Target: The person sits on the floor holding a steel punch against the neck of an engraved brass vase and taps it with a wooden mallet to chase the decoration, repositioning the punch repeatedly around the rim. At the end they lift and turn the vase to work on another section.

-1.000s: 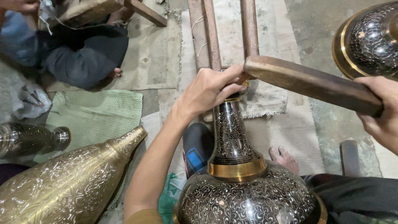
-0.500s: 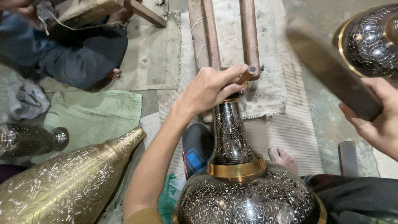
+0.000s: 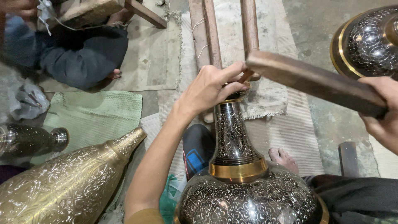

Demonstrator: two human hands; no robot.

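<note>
A large black vase [image 3: 242, 182] with fine silver engraving and gold bands stands upright between my knees. My left hand [image 3: 211, 85] is closed around a small tool at the vase's mouth, which the fingers hide. My right hand [image 3: 383, 114] grips a flat brown wooden bat [image 3: 315, 81] by its end. The bat's far end rests level beside my left fingers, right above the vase's mouth.
A gold engraved vase [image 3: 66, 182] lies at the lower left, with a dark metal vessel [image 3: 31, 139] beside it. Another black engraved vessel [image 3: 367, 41] sits at the upper right. A seated person [image 3: 78, 54] works at the upper left. Wooden bars [image 3: 211, 33] lie ahead. My bare foot [image 3: 284, 159] rests on the mat.
The wooden bat swung up and away to the right half a second ago, then came back down onto the tool at the vase's mouth. My left hand stayed put.
</note>
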